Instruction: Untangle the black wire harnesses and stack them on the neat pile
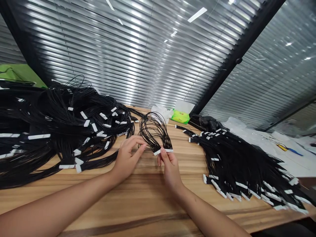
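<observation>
A black wire harness (154,126) is looped upward above the table, with its two white connectors (169,150) brought side by side at the bottom. My right hand (170,166) pinches it at these connectors, thumb on top. Just left of the loop, my left hand (129,153) has its thumb and index finger stretched out beside the wires, with a gap between them. Whether its fingertips touch the wires I cannot tell. Both forearms come in from the bottom edge.
To the left lies a big tangled heap of black harnesses (56,115) with white connectors. A flatter pile of harnesses (237,161) covers the right side. A green tissue pack (180,116) stands at the back before the blinds (118,49). Pliers (288,149) lie far right.
</observation>
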Demonstrator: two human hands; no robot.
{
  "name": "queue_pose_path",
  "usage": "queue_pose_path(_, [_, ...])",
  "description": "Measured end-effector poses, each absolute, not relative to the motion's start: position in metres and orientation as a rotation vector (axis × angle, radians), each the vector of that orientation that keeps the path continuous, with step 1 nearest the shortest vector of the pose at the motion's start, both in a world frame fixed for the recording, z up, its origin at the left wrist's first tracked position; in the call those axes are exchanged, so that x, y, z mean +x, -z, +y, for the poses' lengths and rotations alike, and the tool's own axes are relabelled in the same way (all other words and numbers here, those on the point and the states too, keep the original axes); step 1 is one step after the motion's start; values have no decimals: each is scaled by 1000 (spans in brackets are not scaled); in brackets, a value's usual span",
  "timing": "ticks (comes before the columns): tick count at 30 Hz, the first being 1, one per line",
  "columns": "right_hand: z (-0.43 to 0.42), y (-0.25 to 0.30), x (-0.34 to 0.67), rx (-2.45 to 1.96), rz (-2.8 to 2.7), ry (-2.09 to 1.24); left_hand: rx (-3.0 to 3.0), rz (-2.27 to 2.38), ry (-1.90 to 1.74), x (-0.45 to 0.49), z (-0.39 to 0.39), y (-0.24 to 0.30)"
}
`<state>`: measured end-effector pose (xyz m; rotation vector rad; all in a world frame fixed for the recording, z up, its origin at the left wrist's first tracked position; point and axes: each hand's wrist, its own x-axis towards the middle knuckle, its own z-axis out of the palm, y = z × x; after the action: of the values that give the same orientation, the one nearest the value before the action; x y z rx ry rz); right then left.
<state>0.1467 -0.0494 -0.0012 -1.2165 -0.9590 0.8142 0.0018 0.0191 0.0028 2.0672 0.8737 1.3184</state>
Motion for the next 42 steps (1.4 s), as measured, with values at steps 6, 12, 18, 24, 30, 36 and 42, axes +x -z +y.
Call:
queue_pose_path(6, [-46,4,148,-1112,-830,-875,2475,641,-1367,-4,7,-9])
queue_pose_path(12, [-43,2,147,-965,-644,-966,2711,-126,-1237,-6,0,-6])
queue_pose_path(18, [-45,5,149,-1023,-742,-834,2403,76,-1147,-7,5,4])
queue_pose_path(24, [-48,6,148,-1031,-796,-814,1929,649,-1042,-1,7,10])
queue_pose_path(30, [-51,7,145,-1035,-859,-841,1714,825,-1003,6,18,7])
queue_pose_path(36, [-51,11,144,-1038,-908,-868,1602,891,-996,8,25,6])
queue_pose_path(42, [-52,7,143,-1047,-972,-952,1507,829,-1050,9,32,17])
